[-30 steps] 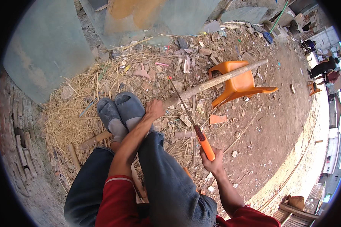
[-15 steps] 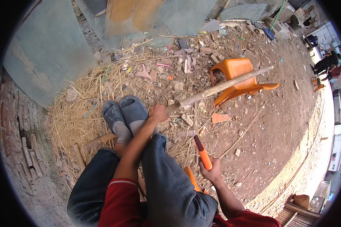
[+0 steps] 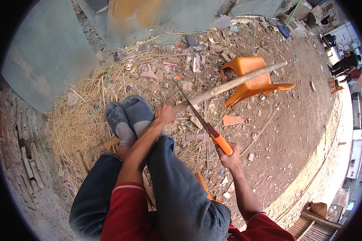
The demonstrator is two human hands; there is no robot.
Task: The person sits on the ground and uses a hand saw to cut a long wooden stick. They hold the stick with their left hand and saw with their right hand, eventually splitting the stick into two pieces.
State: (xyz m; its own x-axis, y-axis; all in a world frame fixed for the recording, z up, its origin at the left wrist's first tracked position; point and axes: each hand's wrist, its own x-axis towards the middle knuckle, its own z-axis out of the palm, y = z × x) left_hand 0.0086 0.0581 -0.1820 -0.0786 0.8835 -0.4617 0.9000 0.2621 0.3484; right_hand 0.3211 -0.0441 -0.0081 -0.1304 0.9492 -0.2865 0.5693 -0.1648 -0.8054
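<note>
Outdoors, bare dirt ground (image 3: 293, 132) strewn with straw and rubble lay under my grey slippers (image 3: 128, 114). My left hand (image 3: 165, 114) was clenched around a long wooden pole (image 3: 229, 84), steadying it. My right hand (image 3: 229, 156) gripped an orange-handled saw (image 3: 207, 128), its blade laid across the pole. Since a second earlier, the saw had risen toward the pole.

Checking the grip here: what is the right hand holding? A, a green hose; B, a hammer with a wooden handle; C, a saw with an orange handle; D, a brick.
C: the right hand grips the orange handle of a saw whose blade crosses the pole that the left hand steadies.
</note>
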